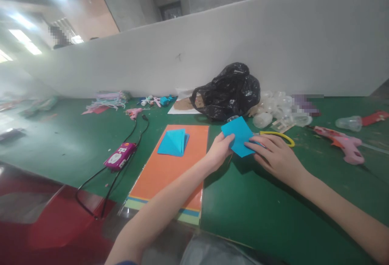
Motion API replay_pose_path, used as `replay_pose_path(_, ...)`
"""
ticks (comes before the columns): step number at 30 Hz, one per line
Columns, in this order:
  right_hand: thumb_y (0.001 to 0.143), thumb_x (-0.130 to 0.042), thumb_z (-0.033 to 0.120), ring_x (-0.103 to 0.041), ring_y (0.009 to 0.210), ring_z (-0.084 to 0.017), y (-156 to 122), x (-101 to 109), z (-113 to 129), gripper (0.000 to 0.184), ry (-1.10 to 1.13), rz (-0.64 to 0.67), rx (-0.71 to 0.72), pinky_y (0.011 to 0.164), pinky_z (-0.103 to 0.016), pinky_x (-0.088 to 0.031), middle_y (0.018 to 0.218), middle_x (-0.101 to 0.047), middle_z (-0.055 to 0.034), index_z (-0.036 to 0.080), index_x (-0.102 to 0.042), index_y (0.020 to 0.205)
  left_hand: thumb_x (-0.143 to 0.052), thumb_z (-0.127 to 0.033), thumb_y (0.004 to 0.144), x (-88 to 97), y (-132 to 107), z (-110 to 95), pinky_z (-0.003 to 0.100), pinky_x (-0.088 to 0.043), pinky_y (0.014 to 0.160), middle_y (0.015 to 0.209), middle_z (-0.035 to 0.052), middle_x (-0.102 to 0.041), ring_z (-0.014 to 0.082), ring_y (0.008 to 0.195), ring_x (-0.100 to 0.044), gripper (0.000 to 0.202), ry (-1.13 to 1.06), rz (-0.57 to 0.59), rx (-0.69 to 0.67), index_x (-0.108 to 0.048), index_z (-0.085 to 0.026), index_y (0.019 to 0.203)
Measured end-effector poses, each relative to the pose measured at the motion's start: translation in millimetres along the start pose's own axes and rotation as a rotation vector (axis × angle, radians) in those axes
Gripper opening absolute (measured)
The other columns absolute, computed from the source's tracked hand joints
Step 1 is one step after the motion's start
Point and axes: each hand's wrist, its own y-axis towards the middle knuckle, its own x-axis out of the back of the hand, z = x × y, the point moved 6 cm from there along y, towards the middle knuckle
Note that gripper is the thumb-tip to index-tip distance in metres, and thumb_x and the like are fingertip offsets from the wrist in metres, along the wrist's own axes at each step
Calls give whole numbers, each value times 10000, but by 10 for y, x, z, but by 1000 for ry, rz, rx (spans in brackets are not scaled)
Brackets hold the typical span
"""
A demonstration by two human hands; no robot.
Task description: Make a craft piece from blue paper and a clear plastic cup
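Note:
A square of blue paper (238, 135) with a crease across it is raised above the green table. My left hand (220, 149) pinches its left edge, thumb on top. At the paper's right corner are the fingers of my right hand (273, 155), closed on the edge; its thumb is hidden. Just beyond that hand a yellow looped handle (287, 137) shows, the rest of that tool covered. Folded blue paper pieces (172, 142) lie to the left, on a stack of coloured sheets (194, 167) with orange on top.
A black plastic bag (234, 90) sits by the white partition (182, 60), with clear plastic cups (273, 109) beside it. A pink glue gun (346, 143) lies at right, another (133, 113) at left. The purple box (120, 156) has black cables attached.

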Motion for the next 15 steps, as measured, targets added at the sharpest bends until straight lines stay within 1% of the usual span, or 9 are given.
replay_pose_path(2,1044,-556,219,-662,1115,-315,8,3,10,300,-10,-1,0,987,-487,-538,1185,-770,-125,226,-725,1292,-685,-269,913,-3,-5,4,279,-566,747,960,55,-754,147,783,-676,142,-4,-28,1,-666,-176,1018)
replay_pose_path(6,1037,-595,277,-668,1113,-323,25,24,38,275,-51,4,8,978,-484,-531,1181,-778,-131,217,-729,1269,-604,-251,955,-11,-17,9,300,-603,747,939,47,-745,157,777,-689,117,-43,-85,10,-638,-185,1045)
replay_pose_path(10,1032,-617,297,-674,1089,-315,54,68,84,256,-93,-11,34,971,-464,-519,1161,-787,-135,201,-726,1242,-505,-226,1018,-42,-37,4,277,-594,748,908,36,-720,138,756,-668,132,-76,-104,10,-626,-184,1053)
replay_pose_path(13,1028,-623,284,-675,1083,-318,70,78,113,229,-92,-21,48,977,-463,-511,1131,-794,-142,181,-743,1194,-482,-220,1031,-58,-35,6,304,-604,799,874,30,-706,147,766,-669,146,-86,-102,13,-622,-185,1050)
replay_pose_path(15,1036,-610,255,-682,1063,-302,72,67,109,194,-78,-25,30,973,-451,-513,1096,-804,-123,197,-758,1147,-486,-219,1028,-48,-23,7,333,-609,853,847,22,-692,153,775,-669,137,-96,-113,14,-619,-187,1025)
